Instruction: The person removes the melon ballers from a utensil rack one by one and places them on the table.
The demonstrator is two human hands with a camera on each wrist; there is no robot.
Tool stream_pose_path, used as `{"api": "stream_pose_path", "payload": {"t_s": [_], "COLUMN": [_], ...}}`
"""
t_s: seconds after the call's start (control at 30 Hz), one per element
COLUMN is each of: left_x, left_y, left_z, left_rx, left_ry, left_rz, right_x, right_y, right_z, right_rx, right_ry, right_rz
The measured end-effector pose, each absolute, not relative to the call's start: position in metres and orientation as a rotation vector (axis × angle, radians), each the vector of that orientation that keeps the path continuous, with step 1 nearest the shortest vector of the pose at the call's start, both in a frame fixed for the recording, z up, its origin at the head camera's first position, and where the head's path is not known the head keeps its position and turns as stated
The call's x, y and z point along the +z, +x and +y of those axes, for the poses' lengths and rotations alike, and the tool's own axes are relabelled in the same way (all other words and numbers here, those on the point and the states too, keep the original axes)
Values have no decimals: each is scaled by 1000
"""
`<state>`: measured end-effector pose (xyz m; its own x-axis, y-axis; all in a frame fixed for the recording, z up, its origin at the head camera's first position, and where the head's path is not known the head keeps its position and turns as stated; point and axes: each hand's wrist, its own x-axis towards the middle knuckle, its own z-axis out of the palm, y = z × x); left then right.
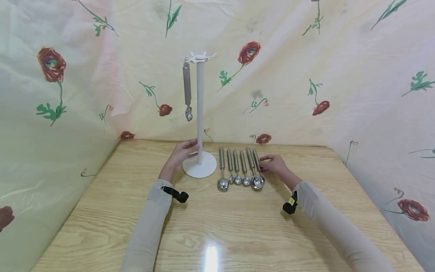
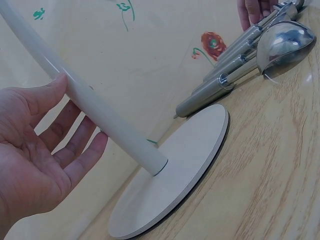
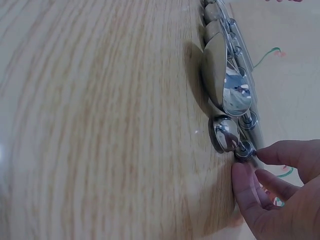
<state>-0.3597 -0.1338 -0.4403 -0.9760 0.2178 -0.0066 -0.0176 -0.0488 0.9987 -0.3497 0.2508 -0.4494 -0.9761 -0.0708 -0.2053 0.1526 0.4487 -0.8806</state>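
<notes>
A white stand with a round base and hooks on top stands left of centre on the table. My left hand holds its pole low down, thumb on one side and fingers behind, as the left wrist view shows. To the right lie several metal scoops in a row, handles away from me. My right hand pinches the handle of the rightmost one, a small scoop, between thumb and fingers. Beside it lies a larger scoop. From a left hook of the stand hangs a double-ended-looking metal tool by its handle end.
Another large scoop forms the row's left end, close to the stand's base. The wood-grain table backs onto a flowered cloth, which also rises at both sides.
</notes>
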Motion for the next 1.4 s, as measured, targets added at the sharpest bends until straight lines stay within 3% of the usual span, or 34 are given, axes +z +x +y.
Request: {"api": "stream_pose_path", "payload": {"t_s": [0.7,1.4], "left_x": [-441,-443], "left_y": [-362,-361], "left_z": [-127,-117], "left_rx": [2077,2279], "left_ry": [357,107], "left_rz": [2134,2224], "right_x": [-443,-416], "right_y": [-353,-361], "right_z": [253,242], "right_rx": [-1494,-1444], "right_ry": [114,27], "right_rz": [2529,2562]}}
